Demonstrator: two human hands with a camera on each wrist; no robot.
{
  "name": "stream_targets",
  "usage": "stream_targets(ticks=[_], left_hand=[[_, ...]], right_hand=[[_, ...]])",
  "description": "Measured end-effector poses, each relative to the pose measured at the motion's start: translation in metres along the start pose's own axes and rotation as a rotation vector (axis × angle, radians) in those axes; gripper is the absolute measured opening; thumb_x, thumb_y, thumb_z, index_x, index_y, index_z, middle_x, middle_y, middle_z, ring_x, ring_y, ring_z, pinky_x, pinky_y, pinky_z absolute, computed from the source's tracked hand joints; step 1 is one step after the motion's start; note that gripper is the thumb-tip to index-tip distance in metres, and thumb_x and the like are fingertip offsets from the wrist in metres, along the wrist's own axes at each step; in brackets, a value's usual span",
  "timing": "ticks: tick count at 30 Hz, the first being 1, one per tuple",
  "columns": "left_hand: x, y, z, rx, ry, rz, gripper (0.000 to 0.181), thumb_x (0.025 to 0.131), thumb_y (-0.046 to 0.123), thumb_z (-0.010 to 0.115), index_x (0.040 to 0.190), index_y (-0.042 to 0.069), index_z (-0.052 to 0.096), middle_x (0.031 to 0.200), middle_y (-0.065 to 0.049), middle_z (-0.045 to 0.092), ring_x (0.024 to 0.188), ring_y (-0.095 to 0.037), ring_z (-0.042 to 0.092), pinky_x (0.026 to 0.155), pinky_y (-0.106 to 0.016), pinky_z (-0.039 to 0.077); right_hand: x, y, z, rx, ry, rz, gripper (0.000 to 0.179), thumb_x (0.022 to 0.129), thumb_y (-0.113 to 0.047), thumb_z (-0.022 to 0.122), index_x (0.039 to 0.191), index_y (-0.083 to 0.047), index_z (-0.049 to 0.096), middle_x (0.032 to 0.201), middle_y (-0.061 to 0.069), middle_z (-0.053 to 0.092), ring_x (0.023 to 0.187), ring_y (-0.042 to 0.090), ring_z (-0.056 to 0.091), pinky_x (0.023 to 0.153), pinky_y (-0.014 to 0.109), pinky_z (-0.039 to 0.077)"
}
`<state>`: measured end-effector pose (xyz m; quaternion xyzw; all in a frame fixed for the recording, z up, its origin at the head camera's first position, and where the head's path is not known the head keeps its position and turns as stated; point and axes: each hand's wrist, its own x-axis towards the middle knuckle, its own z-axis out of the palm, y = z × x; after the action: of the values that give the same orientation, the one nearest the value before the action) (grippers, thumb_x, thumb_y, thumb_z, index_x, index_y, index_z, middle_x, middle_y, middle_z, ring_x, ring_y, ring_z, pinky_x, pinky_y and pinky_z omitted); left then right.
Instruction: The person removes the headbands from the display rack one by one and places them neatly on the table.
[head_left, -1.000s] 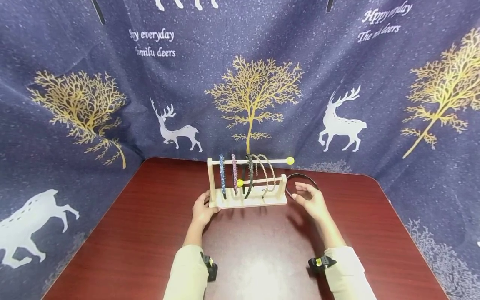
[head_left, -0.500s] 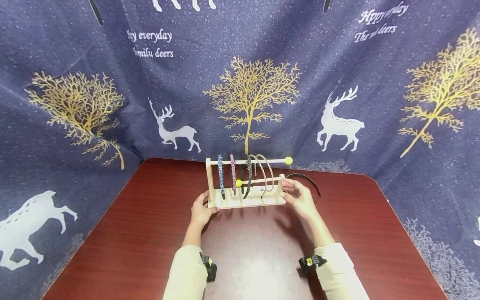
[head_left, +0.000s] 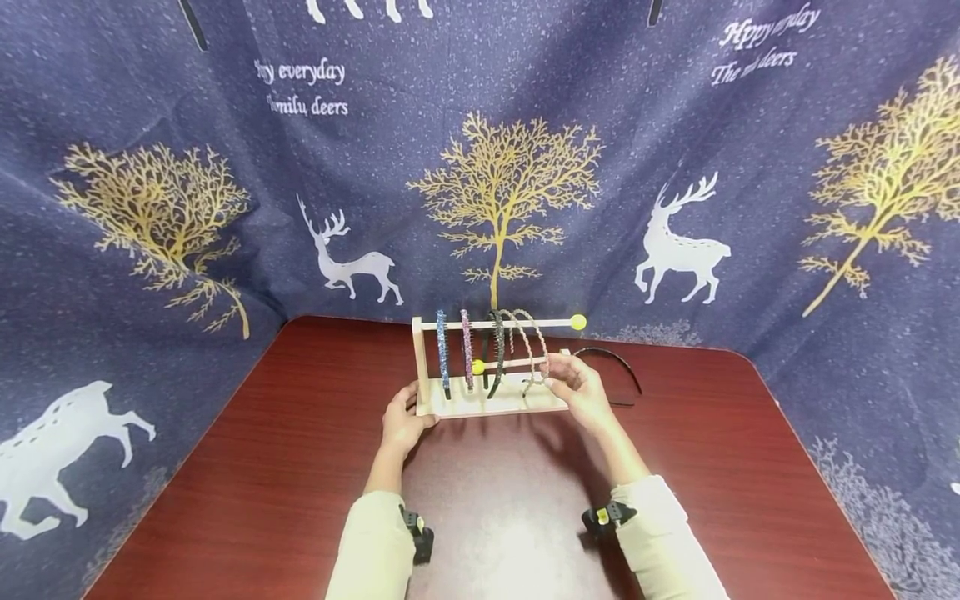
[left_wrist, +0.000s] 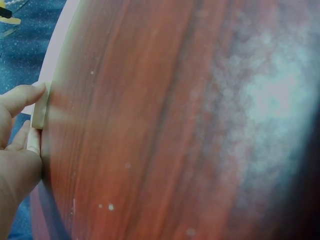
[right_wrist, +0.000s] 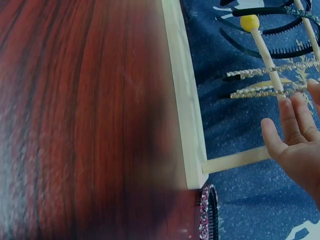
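Observation:
A pale wooden headband stand [head_left: 480, 408] with two horizontal rods stands at the back of the table. On its upper rod hang a blue glitter headband [head_left: 443, 354], a pink one [head_left: 467, 350], a black toothed one [head_left: 498, 354] and two thin gold braided ones [head_left: 542, 337]. At the base's left end my left hand [head_left: 402, 425] grips the wood, thumb [left_wrist: 32, 91] along one face. My right hand [head_left: 587, 396] is at the right end, fingers extended and loosely spread. In the right wrist view its fingertips [right_wrist: 285, 105] are right at the nearest gold headband [right_wrist: 260, 92].
A dark headband [head_left: 611, 354] with pinkish glitter lies on the dark red table [head_left: 300, 433], just right of the stand. Yellow balls cap the upper rod [head_left: 578, 322] and lower rod [head_left: 478, 367]. A blue patterned cloth [head_left: 570, 100] hangs close behind the table.
My right hand has moved left, from beside the loose dark headband, past the stand's right post to the nearest gold headband. My left hand keeps its grip on the stand.

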<state>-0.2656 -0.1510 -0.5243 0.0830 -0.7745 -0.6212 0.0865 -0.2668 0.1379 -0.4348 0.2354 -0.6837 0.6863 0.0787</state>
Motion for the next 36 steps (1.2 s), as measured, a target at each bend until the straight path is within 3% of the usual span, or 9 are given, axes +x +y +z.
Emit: stream_targets(ticks=[9, 14, 20, 25, 29, 33, 36], left_hand=[[0.001, -0.001, -0.001, 0.012, 0.004, 0.010, 0.073, 0.055, -0.010, 0.070, 0.122, 0.005, 0.045, 0.114, -0.019, 0.049, 0.100, -0.032, 0.050, 0.080, -0.034, 0.045], [0.000, -0.001, 0.000, 0.024, 0.005, 0.005, 0.073, 0.055, -0.009, 0.071, 0.122, 0.007, 0.046, 0.114, -0.019, 0.049, 0.101, -0.032, 0.049, 0.081, -0.035, 0.045], [-0.001, -0.001, 0.000, 0.021, 0.003, 0.003, 0.073, 0.056, -0.009, 0.071, 0.122, 0.007, 0.046, 0.116, -0.018, 0.048, 0.102, -0.032, 0.048, 0.081, -0.035, 0.044], [0.000, -0.001, 0.001, 0.029, 0.006, -0.001, 0.074, 0.055, -0.008, 0.071, 0.122, 0.008, 0.046, 0.115, -0.017, 0.049, 0.102, -0.031, 0.048, 0.081, -0.034, 0.044], [0.000, 0.000, 0.001, 0.029, 0.007, 0.002, 0.074, 0.055, -0.008, 0.071, 0.122, 0.007, 0.045, 0.115, -0.018, 0.049, 0.101, -0.031, 0.049, 0.081, -0.034, 0.045], [-0.001, 0.000, 0.000, 0.036, 0.008, 0.002, 0.074, 0.055, -0.008, 0.071, 0.123, 0.006, 0.045, 0.115, -0.019, 0.048, 0.101, -0.032, 0.049, 0.080, -0.034, 0.045], [-0.001, 0.000, 0.000, 0.041, 0.010, -0.008, 0.074, 0.055, -0.007, 0.072, 0.122, 0.009, 0.046, 0.115, -0.017, 0.049, 0.101, -0.030, 0.049, 0.080, -0.033, 0.045]], right_hand=[[0.004, 0.000, 0.005, 0.002, -0.001, -0.017, 0.025, 0.074, 0.022, 0.047, 0.099, 0.020, 0.046, 0.086, 0.033, 0.052, 0.083, 0.047, 0.048, 0.074, 0.047, 0.044], [0.008, 0.008, 0.000, 0.033, -0.007, -0.014, 0.025, 0.075, 0.018, 0.049, 0.100, 0.020, 0.046, 0.088, 0.037, 0.049, 0.083, 0.047, 0.047, 0.073, 0.035, 0.048], [0.015, 0.005, -0.008, 0.045, 0.016, -0.049, 0.025, 0.076, 0.012, 0.054, 0.101, 0.013, 0.050, 0.088, 0.034, 0.051, 0.080, 0.034, 0.053, 0.070, 0.026, 0.048], [0.020, -0.008, -0.011, 0.091, 0.062, -0.098, 0.026, 0.076, 0.012, 0.055, 0.100, 0.016, 0.047, 0.088, 0.022, 0.056, 0.079, 0.027, 0.055, 0.068, 0.023, 0.048], [0.021, -0.014, -0.012, 0.106, 0.073, -0.083, 0.026, 0.075, 0.012, 0.055, 0.100, 0.017, 0.047, 0.091, 0.009, 0.059, 0.081, 0.025, 0.056, 0.068, 0.023, 0.048], [0.020, -0.015, -0.011, 0.094, 0.057, -0.078, 0.027, 0.075, 0.014, 0.054, 0.101, 0.018, 0.046, 0.090, 0.009, 0.059, 0.082, 0.033, 0.054, 0.069, 0.023, 0.048], [0.018, -0.016, -0.013, 0.094, 0.056, -0.098, 0.027, 0.075, 0.015, 0.054, 0.101, 0.016, 0.047, 0.088, 0.012, 0.059, 0.081, 0.028, 0.055, 0.068, 0.023, 0.048]])
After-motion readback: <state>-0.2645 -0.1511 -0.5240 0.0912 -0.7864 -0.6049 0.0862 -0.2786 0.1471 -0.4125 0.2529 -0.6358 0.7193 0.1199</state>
